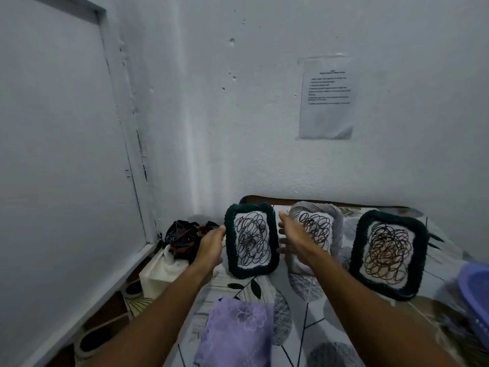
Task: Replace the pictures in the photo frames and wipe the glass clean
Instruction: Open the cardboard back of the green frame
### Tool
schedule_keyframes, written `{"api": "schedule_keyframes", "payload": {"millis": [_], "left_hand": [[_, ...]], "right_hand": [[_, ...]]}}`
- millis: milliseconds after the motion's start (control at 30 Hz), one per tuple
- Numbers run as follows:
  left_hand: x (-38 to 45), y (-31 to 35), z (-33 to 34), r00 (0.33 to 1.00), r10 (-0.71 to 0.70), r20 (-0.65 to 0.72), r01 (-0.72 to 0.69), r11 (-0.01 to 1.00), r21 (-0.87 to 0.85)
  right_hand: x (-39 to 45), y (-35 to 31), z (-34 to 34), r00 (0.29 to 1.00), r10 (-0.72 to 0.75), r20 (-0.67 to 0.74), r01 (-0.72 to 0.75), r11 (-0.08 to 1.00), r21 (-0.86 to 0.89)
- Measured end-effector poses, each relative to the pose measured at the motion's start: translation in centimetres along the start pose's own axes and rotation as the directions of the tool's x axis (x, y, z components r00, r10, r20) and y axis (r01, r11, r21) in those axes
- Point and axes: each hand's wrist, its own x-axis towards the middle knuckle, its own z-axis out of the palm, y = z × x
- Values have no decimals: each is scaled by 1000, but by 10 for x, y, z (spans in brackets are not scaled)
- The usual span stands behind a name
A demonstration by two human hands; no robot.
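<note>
Dim bluish indoor light, soft shadows, slight overall blur, wide-angle bending at edges, wall notice (327, 98) perhaps unreadable

A sheet of paper (326, 98) in a clear sleeve hangs on the wall, up and to the right of where the hands reach. It carries a short heading and several numbered lines of print, all too small and blurred to read. Nothing else bears writing.
</note>
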Motion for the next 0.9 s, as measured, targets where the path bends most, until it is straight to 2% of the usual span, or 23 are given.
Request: {"api": "schedule_keyframes", "payload": {"millis": [100, 233, 367, 467, 600, 800, 900], "left_hand": [[2, 0, 7, 999, 30, -17, -30, 1000, 0], [1, -1, 13, 1000, 13, 26, -12, 999, -41], [-6, 6, 12, 999, 32, 36, -29, 994, -102], [-13, 15, 2, 997, 70, 27, -68, 993, -94], [-27, 29, -10, 998, 55, 44, -50, 993, -106], [-60, 40, -10, 984, 70, 162, -57, 995, -85], [-79, 41, -1, 970, 38, 239, -23, 998, -65]], "right_hand": [[5, 2, 3, 1000, -1, -16, 0, 999, -35], [13, 8, 5, 999, -9, -36, 5, 995, -102], [6, 3, 8, 998, -4, -62, -3, 995, -101], [-9, -5, 7, 997, -75, -36, 70, 990, -126], [-37, -15, -7, 985, -172, -26, 166, 972, -165], [-111, -27, -45, 972, -224, 65, 225, 974, -1], [-147, -24, -63, 965, -253, 63, 250, 967, 51]]}}
